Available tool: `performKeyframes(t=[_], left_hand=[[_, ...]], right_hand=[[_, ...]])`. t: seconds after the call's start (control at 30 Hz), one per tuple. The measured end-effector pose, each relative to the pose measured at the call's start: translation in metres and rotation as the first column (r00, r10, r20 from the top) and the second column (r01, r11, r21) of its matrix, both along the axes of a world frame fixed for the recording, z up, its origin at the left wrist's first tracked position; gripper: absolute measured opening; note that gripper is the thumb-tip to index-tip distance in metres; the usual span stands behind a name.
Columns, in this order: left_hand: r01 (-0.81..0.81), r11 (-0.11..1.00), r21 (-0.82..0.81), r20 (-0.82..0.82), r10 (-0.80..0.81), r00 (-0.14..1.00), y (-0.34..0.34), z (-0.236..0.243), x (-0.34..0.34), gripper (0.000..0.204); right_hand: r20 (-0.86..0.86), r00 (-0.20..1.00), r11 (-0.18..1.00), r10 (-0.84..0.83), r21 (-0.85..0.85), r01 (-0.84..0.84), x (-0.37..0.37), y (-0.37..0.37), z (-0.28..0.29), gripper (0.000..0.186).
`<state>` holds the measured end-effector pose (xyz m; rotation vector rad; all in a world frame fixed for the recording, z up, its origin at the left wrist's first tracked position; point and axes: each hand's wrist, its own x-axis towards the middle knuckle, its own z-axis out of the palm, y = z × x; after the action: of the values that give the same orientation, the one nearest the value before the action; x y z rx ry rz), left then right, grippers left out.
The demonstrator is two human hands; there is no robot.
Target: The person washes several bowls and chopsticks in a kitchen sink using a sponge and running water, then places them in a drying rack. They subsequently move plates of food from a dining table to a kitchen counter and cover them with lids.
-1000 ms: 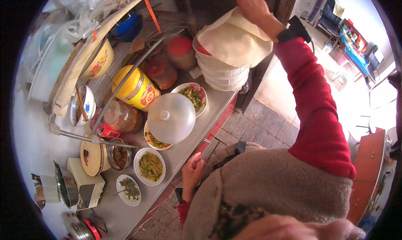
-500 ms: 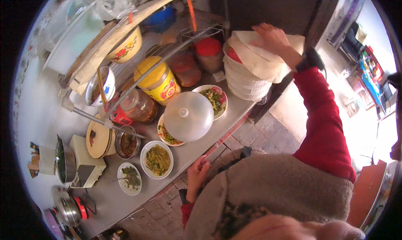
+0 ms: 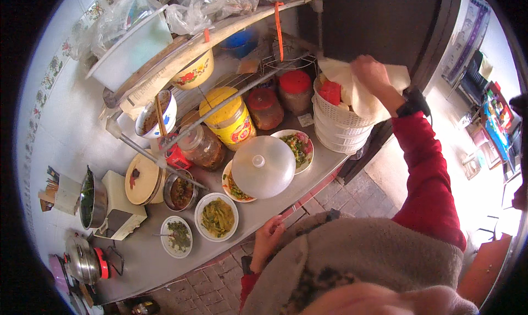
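Observation:
At the far right end of the table, my right hand [image 3: 369, 73] is closed on a cream cloth [image 3: 393, 76]. The cloth is folded back over a white slatted plastic basket [image 3: 341, 129], and a red item [image 3: 330, 92] shows inside the basket. Low at the table's front edge, my left hand [image 3: 268, 235] hangs with loosely bent fingers and nothing seen in it. Closest to it are a bowl of green-yellow vegetables [image 3: 217, 217] and a domed metal lid [image 3: 263, 175], which partly covers a plate of food [image 3: 235, 186].
Another dish [image 3: 297, 150] lies behind the lid. Jars and a yellow tub [image 3: 228, 122] stand under a metal-framed shelf [image 3: 231, 103]. Farther left are a small bowl of greens [image 3: 177, 237], a steel bowl [image 3: 181, 190], a lidded pot [image 3: 144, 177] and a kettle [image 3: 82, 260]. A doorway opens at right.
My right hand has closed on the cloth and drawn it back to the right, baring more of the basket and its red item. My left hand stays low. The view has shifted slightly.

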<state>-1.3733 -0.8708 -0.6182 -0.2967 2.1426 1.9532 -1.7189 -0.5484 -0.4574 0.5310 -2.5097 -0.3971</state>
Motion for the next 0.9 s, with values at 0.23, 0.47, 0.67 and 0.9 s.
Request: performKeyframes(t=[0.23,0.47,0.67,0.9], left_hand=[[0.156,0.985,-0.079,-0.057,-0.161,0.985,0.002,-0.015,-0.004,0.036],[0.349,0.937,0.023,0.047,-0.35,0.936,0.028,-0.033,-0.022,0.036],[0.582,0.812,0.048,0.085,-0.584,0.808,0.09,-0.064,-0.049,0.036],[0.765,0.643,-0.032,0.14,-0.755,0.641,0.208,-0.142,-0.071,0.034]], right_hand=[[0.521,0.854,0.933,0.011,-0.313,0.179,-0.021,-0.027,-0.02,0.035],[-0.227,0.917,0.823,0.328,-0.408,-0.395,0.115,0.001,-0.035,0.04],[0.293,0.931,0.806,0.217,-0.592,-0.001,0.283,0.078,-0.115,0.034],[0.769,0.62,0.372,-0.155,-0.536,0.758,0.459,0.232,-0.234,0.029]])
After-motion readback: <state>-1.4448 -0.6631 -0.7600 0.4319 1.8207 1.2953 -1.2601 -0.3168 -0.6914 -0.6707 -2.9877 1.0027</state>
